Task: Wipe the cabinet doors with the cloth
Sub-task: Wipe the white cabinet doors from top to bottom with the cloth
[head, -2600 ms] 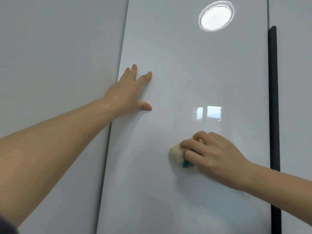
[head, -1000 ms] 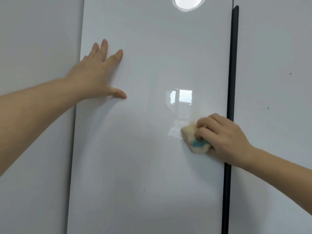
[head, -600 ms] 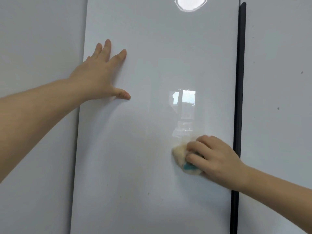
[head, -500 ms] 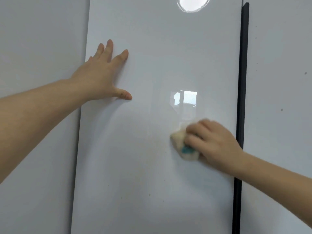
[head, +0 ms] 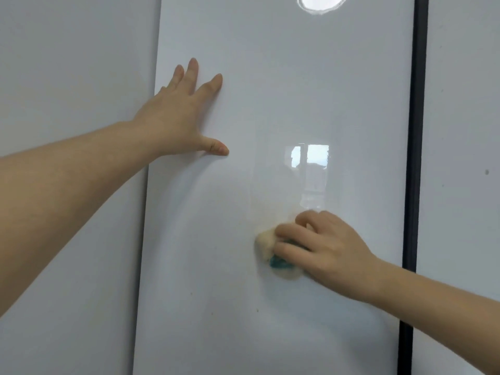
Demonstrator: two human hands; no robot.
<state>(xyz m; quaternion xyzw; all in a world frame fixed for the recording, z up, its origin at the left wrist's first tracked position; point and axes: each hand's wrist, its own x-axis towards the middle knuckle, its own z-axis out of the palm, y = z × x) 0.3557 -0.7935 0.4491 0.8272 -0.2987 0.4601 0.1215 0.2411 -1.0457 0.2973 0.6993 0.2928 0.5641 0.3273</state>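
middle door: white, smooth, high gloss, mirrors a lamp and a window | left door: white, duller sheen | right door: white, smooth, faint specks | strip: black, matt | cloth: cream, soft, fuzzy, with a teal patch

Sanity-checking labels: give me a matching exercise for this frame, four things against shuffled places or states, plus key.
Things:
1. left hand
2. right hand
3. cloth
4. black strip

Places or states:
a. runs vertically along the cabinet door, at its right edge
b. flat on the door, fingers spread, near its left edge
c. cream with a teal patch, pressed on the door
d. fingers curled round the cloth

Pairs: 1-b; 2-d; 3-c; 4-a
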